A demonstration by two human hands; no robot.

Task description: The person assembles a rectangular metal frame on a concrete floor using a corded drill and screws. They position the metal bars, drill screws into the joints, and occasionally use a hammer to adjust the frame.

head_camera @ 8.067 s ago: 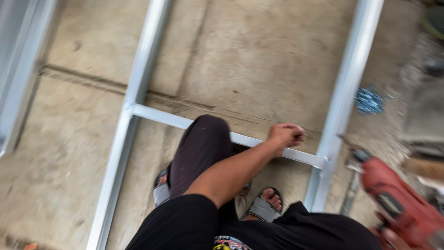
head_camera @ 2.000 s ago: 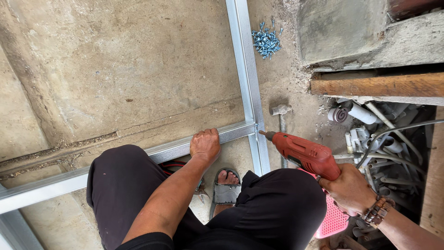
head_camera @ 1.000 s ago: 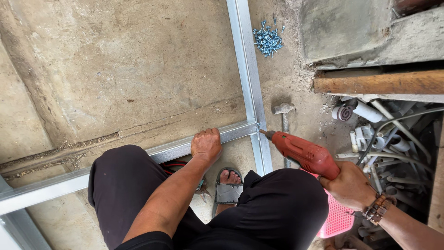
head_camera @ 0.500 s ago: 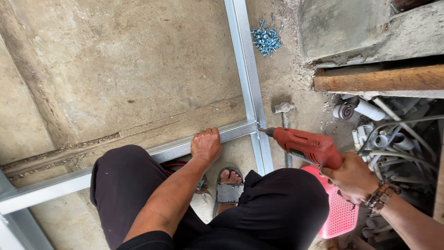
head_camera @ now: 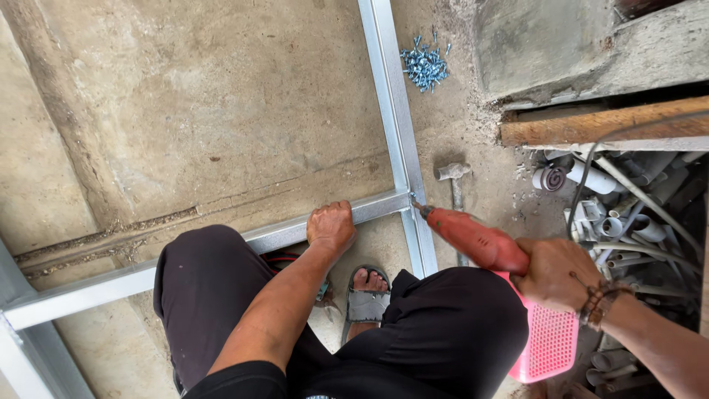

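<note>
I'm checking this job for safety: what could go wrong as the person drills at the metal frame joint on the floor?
The left hand presses the cross rail close to the red drill tip; a slip could likely hit the fingers. The right hand holds the drill alone at an angle, so the bit may skid off the smooth upright rail. The foot in an open sandal sits near the joint, exposed.

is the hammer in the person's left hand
No, the hammer lies on the concrete floor; the left hand presses on the metal crosspiece.
</note>
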